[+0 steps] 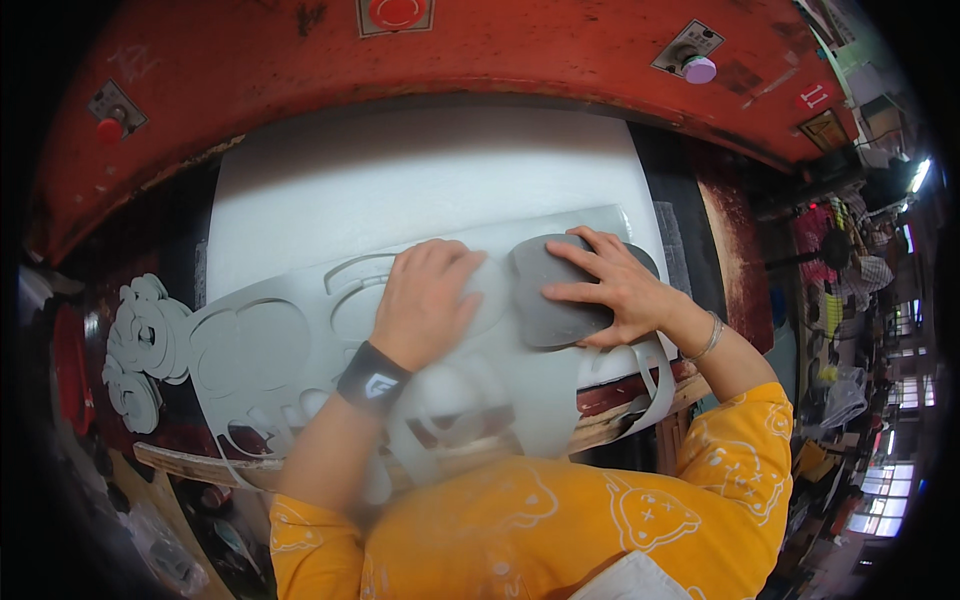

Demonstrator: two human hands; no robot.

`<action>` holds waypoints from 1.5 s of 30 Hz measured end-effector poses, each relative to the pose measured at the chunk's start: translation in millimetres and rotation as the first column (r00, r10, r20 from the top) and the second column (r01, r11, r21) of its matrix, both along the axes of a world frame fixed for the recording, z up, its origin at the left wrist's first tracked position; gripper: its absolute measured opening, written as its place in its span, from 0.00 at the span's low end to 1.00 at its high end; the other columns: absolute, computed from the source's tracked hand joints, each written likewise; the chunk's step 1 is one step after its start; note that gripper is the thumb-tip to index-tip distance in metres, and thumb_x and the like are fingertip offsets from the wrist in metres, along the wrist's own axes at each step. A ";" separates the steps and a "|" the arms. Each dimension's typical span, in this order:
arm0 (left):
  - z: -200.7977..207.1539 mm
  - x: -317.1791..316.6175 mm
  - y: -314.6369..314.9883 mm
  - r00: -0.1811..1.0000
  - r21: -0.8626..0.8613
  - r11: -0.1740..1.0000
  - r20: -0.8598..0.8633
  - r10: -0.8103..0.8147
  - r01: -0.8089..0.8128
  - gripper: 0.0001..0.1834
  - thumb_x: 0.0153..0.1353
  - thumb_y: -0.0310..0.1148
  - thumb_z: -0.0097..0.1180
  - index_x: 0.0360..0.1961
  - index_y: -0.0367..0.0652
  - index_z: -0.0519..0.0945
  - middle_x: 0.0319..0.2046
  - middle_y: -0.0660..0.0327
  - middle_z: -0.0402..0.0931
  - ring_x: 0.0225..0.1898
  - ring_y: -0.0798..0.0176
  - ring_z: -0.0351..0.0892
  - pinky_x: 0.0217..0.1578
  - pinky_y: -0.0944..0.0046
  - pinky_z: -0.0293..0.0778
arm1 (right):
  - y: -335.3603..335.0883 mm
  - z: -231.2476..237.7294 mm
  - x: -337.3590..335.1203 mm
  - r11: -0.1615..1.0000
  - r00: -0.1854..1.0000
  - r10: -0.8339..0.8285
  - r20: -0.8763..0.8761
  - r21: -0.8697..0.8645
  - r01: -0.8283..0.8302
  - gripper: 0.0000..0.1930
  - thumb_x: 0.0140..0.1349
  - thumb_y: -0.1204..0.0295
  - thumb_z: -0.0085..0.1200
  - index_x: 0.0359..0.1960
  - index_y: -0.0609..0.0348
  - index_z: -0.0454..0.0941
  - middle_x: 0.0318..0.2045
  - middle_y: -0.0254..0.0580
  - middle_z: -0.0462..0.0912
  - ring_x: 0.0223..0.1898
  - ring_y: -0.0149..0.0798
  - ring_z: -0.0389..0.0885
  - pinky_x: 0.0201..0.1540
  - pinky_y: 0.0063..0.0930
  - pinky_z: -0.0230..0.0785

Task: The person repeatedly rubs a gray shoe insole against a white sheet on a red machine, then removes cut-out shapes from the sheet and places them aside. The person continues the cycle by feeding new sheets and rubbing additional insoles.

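Observation:
A thin pale grey-green sheet (535, 385) with several cut-out openings lies across the white board (430, 165), its near edge hanging toward my body. My left hand (428, 295), with a dark band on its wrist, rests on the sheet, thumb apart from the slightly bent fingers. A dark grey, rounded flat block (545, 305) sits on the sheet's right part. Over it spreads my right hand (620, 285), gripping it from above with the thumb at its near edge. The block's underside is hidden.
An orange-red machine beam (480, 60) spans the far side, with a red button (397, 12) and a lilac knob (699, 69). Cut grey pieces (150, 335) are piled at the left. A worn wooden edge (190, 462) runs along the near side.

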State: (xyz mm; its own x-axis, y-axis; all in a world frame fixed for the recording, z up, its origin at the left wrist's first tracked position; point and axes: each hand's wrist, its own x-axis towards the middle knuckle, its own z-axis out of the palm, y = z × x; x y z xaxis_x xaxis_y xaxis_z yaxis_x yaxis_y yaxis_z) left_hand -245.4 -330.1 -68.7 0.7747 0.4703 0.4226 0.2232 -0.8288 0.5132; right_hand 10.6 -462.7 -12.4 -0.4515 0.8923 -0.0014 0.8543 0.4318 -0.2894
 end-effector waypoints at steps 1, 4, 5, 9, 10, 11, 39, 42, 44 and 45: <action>0.4 0.2 -0.2 1.000 -0.007 1.000 -0.004 0.001 -0.001 0.22 0.51 0.32 0.59 0.50 0.44 0.76 0.46 0.57 0.71 0.51 0.51 0.69 0.54 0.53 0.63 | 0.1 0.2 0.1 1.000 1.000 0.004 0.000 0.005 -0.004 0.40 0.32 0.62 0.70 0.56 0.36 0.74 0.66 0.47 0.60 0.61 0.66 0.59 0.57 0.55 0.57; 1.7 0.6 -0.9 1.000 -0.002 1.000 -0.008 0.006 -0.006 0.22 0.51 0.32 0.59 0.50 0.44 0.76 0.46 0.57 0.71 0.51 0.51 0.69 0.54 0.53 0.63 | 0.1 -0.6 -1.6 1.000 1.000 -0.001 -0.002 0.003 0.001 0.40 0.32 0.62 0.70 0.56 0.36 0.74 0.66 0.47 0.60 0.61 0.65 0.58 0.57 0.54 0.56; 2.0 0.6 -1.2 1.000 0.005 1.000 -0.004 0.007 -0.007 0.22 0.51 0.32 0.59 0.50 0.44 0.76 0.46 0.57 0.71 0.51 0.51 0.69 0.54 0.53 0.63 | -0.3 -0.7 -2.0 1.000 1.000 -0.012 -0.020 0.015 0.012 0.40 0.31 0.61 0.70 0.56 0.36 0.74 0.66 0.47 0.60 0.61 0.64 0.58 0.58 0.54 0.56; 2.1 0.9 -2.0 1.000 0.005 1.000 -0.021 0.003 -0.003 0.22 0.51 0.31 0.59 0.50 0.44 0.76 0.46 0.56 0.71 0.51 0.51 0.69 0.54 0.53 0.63 | -8.3 2.9 2.8 0.998 0.998 -0.049 0.040 0.035 0.047 0.38 0.37 0.54 0.69 0.57 0.40 0.74 0.65 0.49 0.61 0.64 0.63 0.57 0.61 0.54 0.52; 2.0 0.9 -2.0 1.000 0.007 1.000 -0.027 0.006 -0.005 0.22 0.51 0.31 0.59 0.50 0.44 0.76 0.46 0.56 0.71 0.51 0.50 0.69 0.54 0.53 0.63 | -12.4 4.8 6.5 0.995 0.996 -0.086 0.017 0.051 0.085 0.37 0.40 0.50 0.68 0.57 0.43 0.74 0.65 0.50 0.61 0.65 0.62 0.56 0.62 0.54 0.50; 2.1 1.0 -2.1 0.999 0.004 1.000 -0.032 0.006 -0.006 0.22 0.51 0.31 0.59 0.49 0.44 0.76 0.46 0.56 0.72 0.51 0.51 0.69 0.54 0.53 0.63 | -17.7 6.5 11.2 0.990 0.992 -0.126 -0.006 0.067 0.126 0.38 0.43 0.47 0.66 0.57 0.45 0.73 0.65 0.52 0.61 0.65 0.62 0.56 0.63 0.53 0.49; 2.2 4.5 -7.0 0.999 0.066 0.997 -0.018 0.044 -0.042 0.19 0.53 0.30 0.57 0.48 0.45 0.78 0.45 0.56 0.72 0.49 0.51 0.70 0.52 0.54 0.64 | -42.6 0.4 -12.9 0.851 0.851 -0.526 0.015 0.025 0.525 0.45 0.37 0.54 0.69 0.63 0.48 0.67 0.60 0.58 0.64 0.63 0.57 0.60 0.66 0.44 0.49; 0.5 4.4 -6.6 0.999 0.062 0.997 -0.001 0.045 -0.044 0.18 0.53 0.30 0.57 0.48 0.46 0.78 0.45 0.56 0.72 0.50 0.52 0.69 0.53 0.54 0.63 | -52.4 -7.4 -29.6 0.606 0.598 -0.783 -0.170 0.008 0.796 0.46 0.36 0.54 0.70 0.63 0.46 0.67 0.60 0.60 0.64 0.62 0.57 0.60 0.65 0.45 0.49; -0.9 3.9 -6.4 0.999 0.052 0.998 -0.002 0.043 -0.043 0.18 0.53 0.30 0.57 0.48 0.46 0.78 0.45 0.57 0.72 0.50 0.52 0.69 0.54 0.54 0.62 | -51.3 -12.3 -37.8 0.545 0.547 -0.820 -0.172 0.058 0.836 0.45 0.36 0.54 0.70 0.63 0.47 0.68 0.60 0.60 0.64 0.62 0.57 0.60 0.64 0.46 0.49; -1.6 3.6 -6.6 0.999 0.051 0.998 0.000 0.043 -0.043 0.18 0.53 0.31 0.57 0.48 0.46 0.78 0.45 0.57 0.72 0.50 0.53 0.69 0.54 0.55 0.62 | -49.4 -14.3 -40.6 0.511 0.521 -0.837 -0.169 0.100 0.854 0.45 0.36 0.55 0.70 0.63 0.47 0.68 0.60 0.60 0.64 0.62 0.57 0.60 0.64 0.47 0.49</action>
State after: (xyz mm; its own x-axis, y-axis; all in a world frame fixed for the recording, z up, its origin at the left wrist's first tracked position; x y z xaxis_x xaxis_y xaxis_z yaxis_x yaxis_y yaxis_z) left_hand -241.8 -336.7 -70.3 0.7549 0.4809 0.4459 0.2597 -0.8436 0.4700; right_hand -30.0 -512.1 -26.7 0.5264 0.8342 0.1644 0.8131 -0.4373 -0.3843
